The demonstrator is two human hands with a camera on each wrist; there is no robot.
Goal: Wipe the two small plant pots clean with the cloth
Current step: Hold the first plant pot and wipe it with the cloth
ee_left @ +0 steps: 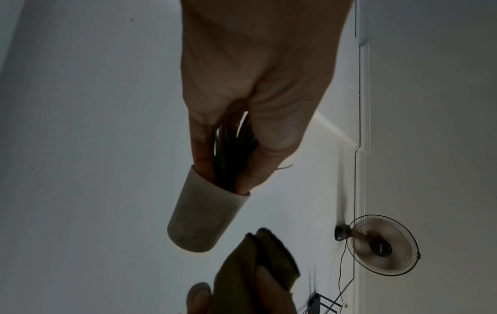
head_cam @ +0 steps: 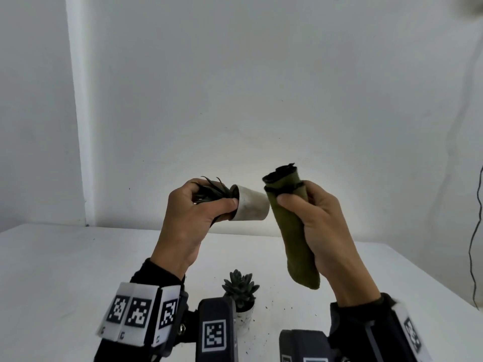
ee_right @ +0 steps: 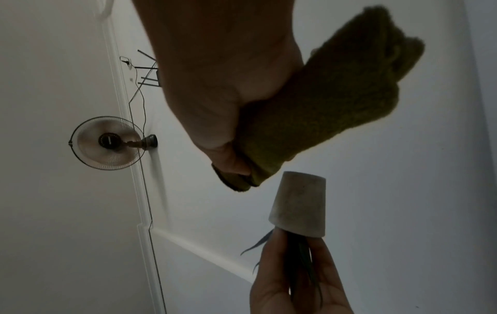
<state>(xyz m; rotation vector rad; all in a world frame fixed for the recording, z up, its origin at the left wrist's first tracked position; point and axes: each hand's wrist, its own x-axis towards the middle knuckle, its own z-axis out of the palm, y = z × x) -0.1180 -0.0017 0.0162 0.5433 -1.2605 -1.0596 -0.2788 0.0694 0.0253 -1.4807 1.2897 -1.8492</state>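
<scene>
We've got the left hand [head_cam: 190, 220] gripping the grey pot [head_cam: 252, 207] at its rim end, fingers curled round the spiky plant [head_cam: 214, 191], thumb on the rim; pot lies on its side in the air, base pointing away from the grip toward the right hand [head_cam: 321, 226]. Right hand is clenched round the folded green cloth [head_cam: 292, 231], thumb pinching the front; cloth stands roughly upright, sticking out above and below the fist. Pot base sits just beside the cloth near the thumb; we can't tell if they touch. Second pot [head_cam: 244, 313] with a succulent [head_cam: 240, 284] stands on the white table [head_cam: 65, 262], well below both grips, partly hidden by the wrist rig. Soil crumbs [head_cam: 271, 307] just beside it. Wrist views show a wall fan [ee_left: 382, 245].
</scene>
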